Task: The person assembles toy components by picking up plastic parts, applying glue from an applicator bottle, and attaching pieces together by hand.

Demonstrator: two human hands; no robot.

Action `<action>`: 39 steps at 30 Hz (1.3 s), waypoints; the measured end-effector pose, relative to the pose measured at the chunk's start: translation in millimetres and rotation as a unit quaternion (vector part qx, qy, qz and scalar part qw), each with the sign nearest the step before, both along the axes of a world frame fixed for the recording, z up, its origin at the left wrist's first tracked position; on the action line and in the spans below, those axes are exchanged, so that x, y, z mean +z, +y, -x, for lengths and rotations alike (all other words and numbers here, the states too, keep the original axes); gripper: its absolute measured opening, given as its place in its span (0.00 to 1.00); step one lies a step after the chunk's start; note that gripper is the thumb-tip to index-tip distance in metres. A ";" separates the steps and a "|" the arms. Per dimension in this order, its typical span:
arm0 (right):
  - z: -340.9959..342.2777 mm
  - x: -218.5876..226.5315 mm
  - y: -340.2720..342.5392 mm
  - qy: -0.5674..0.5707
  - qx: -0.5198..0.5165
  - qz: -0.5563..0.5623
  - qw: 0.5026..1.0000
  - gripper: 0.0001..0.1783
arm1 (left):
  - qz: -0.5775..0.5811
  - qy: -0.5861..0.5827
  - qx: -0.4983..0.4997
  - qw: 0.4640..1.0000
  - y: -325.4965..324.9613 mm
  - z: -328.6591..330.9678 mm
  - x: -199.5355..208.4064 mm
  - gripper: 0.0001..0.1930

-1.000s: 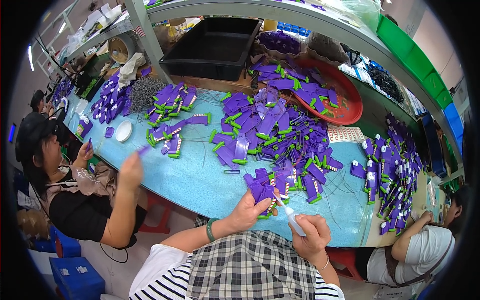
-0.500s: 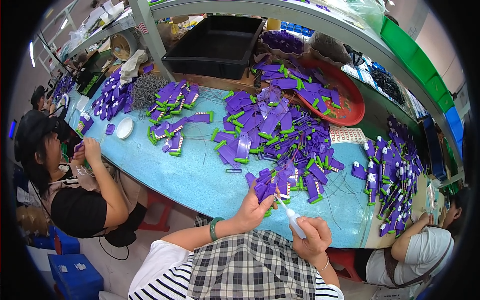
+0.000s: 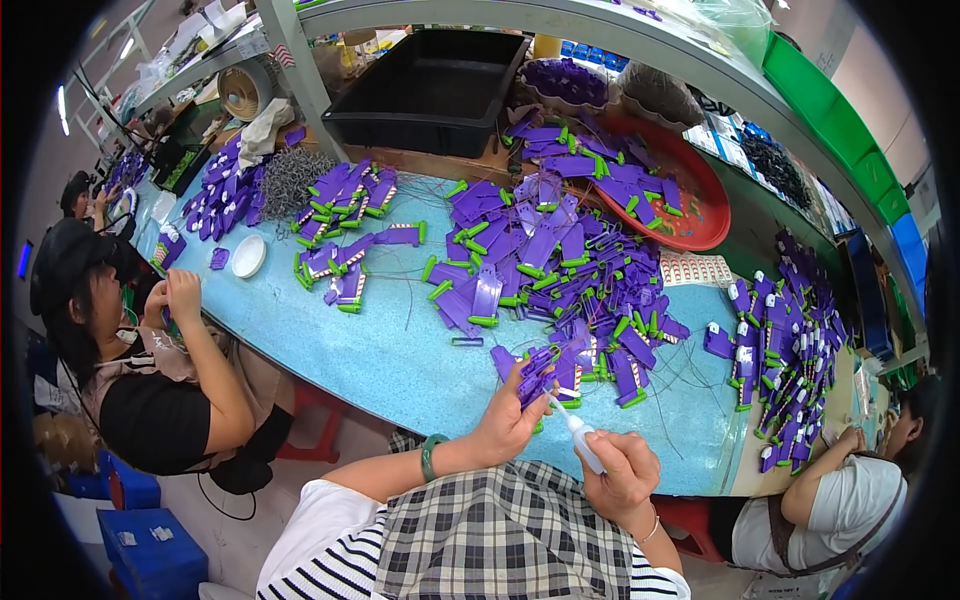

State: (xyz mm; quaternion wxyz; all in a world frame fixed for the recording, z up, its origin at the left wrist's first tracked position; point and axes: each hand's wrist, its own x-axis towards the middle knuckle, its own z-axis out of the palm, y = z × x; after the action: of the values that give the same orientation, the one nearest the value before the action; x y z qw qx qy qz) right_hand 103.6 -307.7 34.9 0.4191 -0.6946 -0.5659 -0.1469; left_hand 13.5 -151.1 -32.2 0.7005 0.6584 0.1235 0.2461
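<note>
- Piece of purple plastic, pinched in left hand, has tilted, likely re-aimed
- Right hand clasps white squeeze bottle near blue counter's front edge

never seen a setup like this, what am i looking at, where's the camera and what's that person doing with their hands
There is no robot here, just a person working with two bare hands. The view comes from a wide camera worn on the head, looking down, so the edges bend and the rim is dark.

The left hand holds at least one purple piece. The right hand holds a white bottle, its thin nozzle pointed at that piece; whether the tip touches is too small to tell.

On the blue table lie a big pile of purple and green parts, a white dish and another heap on the right. Other people sit at either side.
</note>
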 end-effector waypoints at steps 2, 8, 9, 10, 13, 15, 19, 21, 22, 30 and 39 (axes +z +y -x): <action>-0.3 -1.3 3.1 0.003 0.007 -0.005 1.000 0.21 | 0.000 0.004 -0.007 1.000 5.5 1.5 3.8 0.20; 0.0 -4.2 -1.1 0.035 -0.032 -0.021 0.999 0.24 | 0.033 0.000 0.065 0.997 76.7 -0.8 14.1 0.17; -0.1 -4.2 -1.1 0.042 -0.032 -0.025 0.998 0.25 | 0.038 -0.018 0.101 0.994 100.5 -2.3 14.6 0.17; -0.8 -5.1 -2.2 0.048 -0.037 -0.028 0.998 0.25 | 0.015 0.006 0.128 0.992 126.7 -3.1 21.8 0.16; -2.3 -9.0 -3.8 0.050 -0.037 -0.037 0.997 0.25 | -0.123 0.092 0.241 0.958 217.9 3.0 35.3 0.12; -2.9 -9.7 -4.6 0.050 -0.037 -0.041 0.997 0.25 | -0.129 0.110 0.282 0.944 286.1 15.3 31.0 0.16; -3.2 -8.9 -4.5 0.056 -0.023 -0.032 0.998 0.24 | -0.362 0.214 0.432 0.798 374.7 32.8 25.6 0.31; -3.5 -7.0 -6.0 0.058 -0.031 -0.023 0.998 0.24 | -0.504 0.310 0.500 0.633 383.7 31.2 23.9 0.34; -5.3 -8.0 -6.9 0.051 -0.042 -0.027 0.997 0.24 | -0.505 0.323 0.507 0.619 369.2 15.5 28.6 0.33; -11.7 -9.6 -9.1 0.044 -0.042 -0.045 0.997 0.24 | -0.535 0.208 0.137 0.807 154.9 -6.0 18.8 0.11; -10.2 -9.3 -21.3 0.046 -0.035 -0.063 0.996 0.22 | -0.544 0.360 0.020 0.757 50.4 -18.6 21.1 0.25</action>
State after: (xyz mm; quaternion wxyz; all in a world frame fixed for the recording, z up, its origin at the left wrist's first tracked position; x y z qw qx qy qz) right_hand 113.8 -329.0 25.6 0.4824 -0.6923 -0.5109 -0.1646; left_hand 32.1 -100.6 -11.0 0.1229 0.9660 0.2252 0.0308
